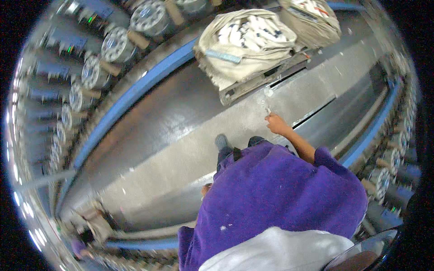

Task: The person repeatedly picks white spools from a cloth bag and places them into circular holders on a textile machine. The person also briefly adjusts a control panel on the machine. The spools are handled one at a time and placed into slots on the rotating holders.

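My right hand (275, 123) reaches out over the walkway with its fingers closed. A small pale thing (268, 110) sticks out from the fingertips, too small and blurred to name. My left hand (206, 189) hangs low at my left side, largely covered by my purple top (280, 194), so its fingers do not show well. Ahead of the right hand stands a large off-white cloth sack (221, 67) on a low cart (253, 88), filled with white yarn bobbins (253, 32). Neither hand touches it.
Beyond it is a second sack (323, 34) with white pieces inside. Long machine rows with blue rails (117, 106) and yarn packages (118, 44) line both sides of the aisle. The grey floor strip (153, 171) carries bits of lint. Far left, another person (81, 248) appears, blurred.
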`<state>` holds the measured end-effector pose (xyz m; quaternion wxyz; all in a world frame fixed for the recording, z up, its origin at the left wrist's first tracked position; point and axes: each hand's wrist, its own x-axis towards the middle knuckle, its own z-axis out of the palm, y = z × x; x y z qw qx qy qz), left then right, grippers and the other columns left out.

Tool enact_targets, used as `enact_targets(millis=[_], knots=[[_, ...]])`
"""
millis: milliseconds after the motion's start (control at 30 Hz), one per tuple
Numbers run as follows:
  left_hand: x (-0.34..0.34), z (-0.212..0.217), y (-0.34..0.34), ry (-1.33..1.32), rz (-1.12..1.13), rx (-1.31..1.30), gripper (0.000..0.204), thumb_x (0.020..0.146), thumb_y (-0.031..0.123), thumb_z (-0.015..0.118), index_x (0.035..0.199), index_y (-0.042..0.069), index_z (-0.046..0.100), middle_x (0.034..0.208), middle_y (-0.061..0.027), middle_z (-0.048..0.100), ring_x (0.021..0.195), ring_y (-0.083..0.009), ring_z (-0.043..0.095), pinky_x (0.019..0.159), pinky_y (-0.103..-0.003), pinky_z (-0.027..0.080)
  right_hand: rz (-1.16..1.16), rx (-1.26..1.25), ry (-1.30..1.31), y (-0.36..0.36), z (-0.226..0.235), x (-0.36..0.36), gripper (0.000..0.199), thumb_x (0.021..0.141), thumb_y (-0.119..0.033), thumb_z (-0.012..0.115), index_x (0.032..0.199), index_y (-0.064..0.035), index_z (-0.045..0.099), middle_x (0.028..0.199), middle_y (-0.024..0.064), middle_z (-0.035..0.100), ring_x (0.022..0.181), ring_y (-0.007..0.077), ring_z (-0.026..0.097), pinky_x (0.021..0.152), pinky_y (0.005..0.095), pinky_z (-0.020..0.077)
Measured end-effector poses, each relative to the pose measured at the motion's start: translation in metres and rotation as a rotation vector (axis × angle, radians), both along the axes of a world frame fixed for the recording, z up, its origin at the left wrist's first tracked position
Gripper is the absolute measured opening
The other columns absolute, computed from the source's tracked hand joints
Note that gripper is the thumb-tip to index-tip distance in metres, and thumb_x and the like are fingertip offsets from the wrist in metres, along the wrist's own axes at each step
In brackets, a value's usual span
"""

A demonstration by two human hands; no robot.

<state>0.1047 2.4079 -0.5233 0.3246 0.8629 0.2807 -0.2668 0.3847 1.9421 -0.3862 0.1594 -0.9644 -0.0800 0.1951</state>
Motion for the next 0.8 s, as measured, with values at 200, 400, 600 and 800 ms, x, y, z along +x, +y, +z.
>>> enact_targets(millis=[200, 400, 600, 800], knots=[[0.34, 0.052, -0.009, -0.424, -0.97, 0.438, 0.025, 0.091, 0.024, 0.044, 0.095, 0.009, 0.064, 0.092, -0.0158, 0.066, 0.084, -0.0351, 0.063, 0.07, -0.046, 0.05, -0.618, 0.299, 0.075, -0.052, -0.017, 0.007, 0.042, 0.076, -0.027, 0.069, 0.114, -0.0102, 0.062, 0.116, 0.0206, 0.058, 0.103, 0.0358, 0.058, 0.091, 0.04, 0.0468], [0.537, 0.165, -0.286, -0.82, -0.829, -0.22, 0.025, 0.084, 0.01, 0.052, 0.105, 0.005, 0.063, 0.098, -0.017, 0.066, 0.093, -0.0327, 0.062, 0.082, -0.04, 0.049, -1.16, 0.88, -0.064, -0.21, -0.001, 0.115, 0.067, 0.081, -0.041, 0.069, 0.132, -0.0071, 0.044, 0.121, 0.0159, 0.058, 0.101, 0.0271, 0.059, 0.077, 0.0388, 0.0519], [0.649, 0.21, -0.575, -0.923, -1.027, -0.337, 0.073, 0.081, 0.028, 0.07, 0.138, -0.001, 0.034, 0.136, -0.0234, 0.041, 0.124, -0.0349, 0.042, 0.103, -0.041, 0.037, -1.49, 1.203, -0.154, -0.369, 0.066, 0.275, 0.108, 0.072, -0.048, 0.076, 0.146, -0.01, 0.007, 0.145, 0.0229, 0.025, 0.125, 0.0433, 0.037, 0.095, 0.0598, 0.0387], [0.777, 0.218, -0.768, -0.627, -0.613, -0.333, 0.132, 0.06, 0.058, 0.078, 0.145, -0.005, 0.0, 0.145, -0.0378, 0.01, 0.137, -0.051, 0.01, 0.113, -0.05, 0.016, -1.817, 1.365, 0.027, -0.475, 0.074, 0.383, 0.144, 0.058, -0.059, 0.081, 0.142, -0.0096, -0.025, 0.153, 0.0221, -0.001, 0.137, 0.048, 0.012, 0.097, 0.0739, 0.0222]])
